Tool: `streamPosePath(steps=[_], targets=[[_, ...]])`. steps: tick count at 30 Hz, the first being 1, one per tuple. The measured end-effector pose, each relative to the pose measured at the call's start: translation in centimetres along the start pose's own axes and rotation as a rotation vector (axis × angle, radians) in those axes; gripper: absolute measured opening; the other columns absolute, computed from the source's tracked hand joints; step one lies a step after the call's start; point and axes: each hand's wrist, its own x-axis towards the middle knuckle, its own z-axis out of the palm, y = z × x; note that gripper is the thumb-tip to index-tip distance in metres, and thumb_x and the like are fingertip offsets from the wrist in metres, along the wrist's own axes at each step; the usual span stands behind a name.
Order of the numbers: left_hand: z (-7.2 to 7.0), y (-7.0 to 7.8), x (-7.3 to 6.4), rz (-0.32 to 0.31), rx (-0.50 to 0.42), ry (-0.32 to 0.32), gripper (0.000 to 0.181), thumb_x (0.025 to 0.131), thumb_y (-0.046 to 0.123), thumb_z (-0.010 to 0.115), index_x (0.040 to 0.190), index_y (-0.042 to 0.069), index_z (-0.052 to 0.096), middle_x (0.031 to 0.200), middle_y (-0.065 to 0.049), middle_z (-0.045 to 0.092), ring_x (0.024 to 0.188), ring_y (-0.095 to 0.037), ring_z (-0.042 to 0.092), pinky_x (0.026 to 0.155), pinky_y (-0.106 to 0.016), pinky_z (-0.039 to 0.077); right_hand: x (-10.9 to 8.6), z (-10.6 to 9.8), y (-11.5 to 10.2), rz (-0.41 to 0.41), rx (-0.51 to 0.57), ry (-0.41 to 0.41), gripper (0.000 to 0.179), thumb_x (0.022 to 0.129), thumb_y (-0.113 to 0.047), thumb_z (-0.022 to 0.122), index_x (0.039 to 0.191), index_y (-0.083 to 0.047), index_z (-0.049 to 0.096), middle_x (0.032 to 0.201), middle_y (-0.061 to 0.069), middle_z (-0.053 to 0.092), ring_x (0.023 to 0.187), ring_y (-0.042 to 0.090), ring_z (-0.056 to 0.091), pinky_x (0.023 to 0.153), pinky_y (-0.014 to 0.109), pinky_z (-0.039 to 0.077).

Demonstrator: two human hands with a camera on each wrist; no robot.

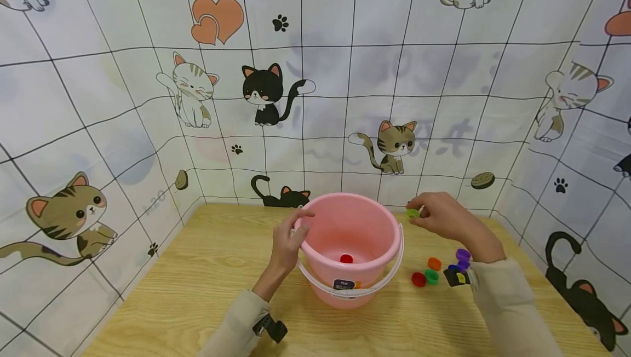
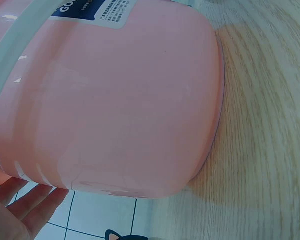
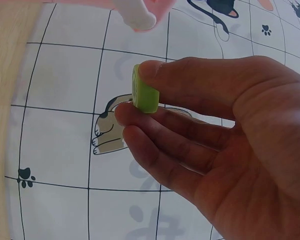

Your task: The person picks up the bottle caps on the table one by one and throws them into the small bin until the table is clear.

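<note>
The left sleeve is nearest, at the lower edge of the head view. Left grip is clamped on the rim of the pink bucket. Bucket stands upright on the bench, white handle lowered to the front. 1 red cap lies inside. To the right, 1 lime cap is pinched in the right grip, beside the bucket. On the bench: 1 second red cap, 1 green cap, 1 orange cap, then purple caps, partly hidden, count uncertain.
</note>
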Motion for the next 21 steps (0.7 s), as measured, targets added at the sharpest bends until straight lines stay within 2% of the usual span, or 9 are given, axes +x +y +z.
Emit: streamPosePath(steps=[7,11,16,21], targets=[[0.0,-0.2,-0.1,0.015,-0.019,-0.001,0.033,0.093,0.028,0.054,0.115,0.016,0.074,0.087,-0.015,0.07,0.059,-0.007,0.055,0.051,-0.025,0.048,0.6,-0.2,-0.4,-0.036,-0.003,-0.005,0.027,0.091,-0.011,0.075,0.116,0.001,0.074,0.107,0.016,0.075,0.083,0.018,0.071,0.069,0.035,0.061],[0.0,-0.2,-0.1,0.017,-0.03,-0.008,0.033,0.094,0.029,0.054,0.116,0.015,0.074,0.092,-0.021,0.072,0.062,-0.014,0.06,0.052,-0.025,0.05,0.9,-0.4,-0.7,-0.065,-0.014,0.009,0.028,0.091,-0.01,0.075,0.116,0.002,0.074,0.107,0.016,0.076,0.083,0.018,0.071,0.072,0.037,0.061],[0.0,-0.2,-0.1,0.015,-0.027,-0.003,0.033,0.093,0.028,0.053,0.116,0.016,0.074,0.093,-0.019,0.073,0.065,-0.026,0.063,0.053,-0.025,0.051,1.4,-0.8,-1.2,-0.078,-0.02,0.01,0.027,0.091,-0.009,0.075,0.116,0.004,0.074,0.104,0.016,0.076,0.081,0.017,0.07,0.071,0.035,0.061],[0.0,-0.2,0.0,0.011,-0.027,0.0,0.032,0.093,0.027,0.054,0.116,0.015,0.074,0.091,-0.015,0.072,0.064,-0.02,0.061,0.053,-0.024,0.05,2.0,-1.0,-1.6,-0.077,-0.026,0.004,0.027,0.092,-0.009,0.074,0.116,0.003,0.074,0.105,0.015,0.076,0.082,0.017,0.071,0.07,0.035,0.06]])
